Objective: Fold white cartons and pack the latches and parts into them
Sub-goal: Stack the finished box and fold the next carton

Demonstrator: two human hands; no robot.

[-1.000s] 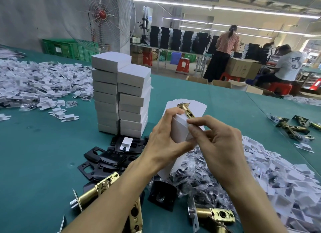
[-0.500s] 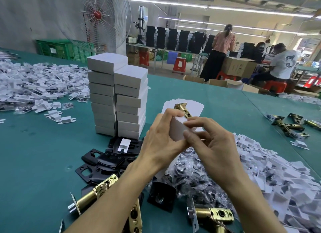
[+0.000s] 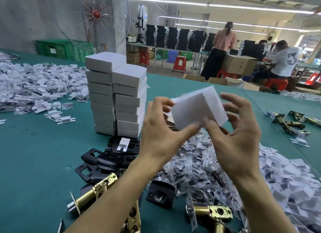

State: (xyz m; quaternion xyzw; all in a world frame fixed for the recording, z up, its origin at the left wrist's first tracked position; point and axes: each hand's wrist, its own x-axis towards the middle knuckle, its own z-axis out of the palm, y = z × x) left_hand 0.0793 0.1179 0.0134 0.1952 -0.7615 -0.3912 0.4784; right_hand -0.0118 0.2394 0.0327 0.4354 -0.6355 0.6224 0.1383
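left hand (image 3: 159, 133) grip pinches carton (image 3: 196, 109), right hand (image 3: 232, 138) grip spread w/ thumb under; square flaps, tuck flush.

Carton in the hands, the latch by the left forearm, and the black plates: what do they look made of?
Carton: thin white paperboard, matte, with crisp folded edges.
Latch: metal, shiny and brass-coloured, with bright glints; whether plated or solid brass is unclear.
Plates: probably metal with a black satin coating, thin and flat with punched holes; could be plastic.
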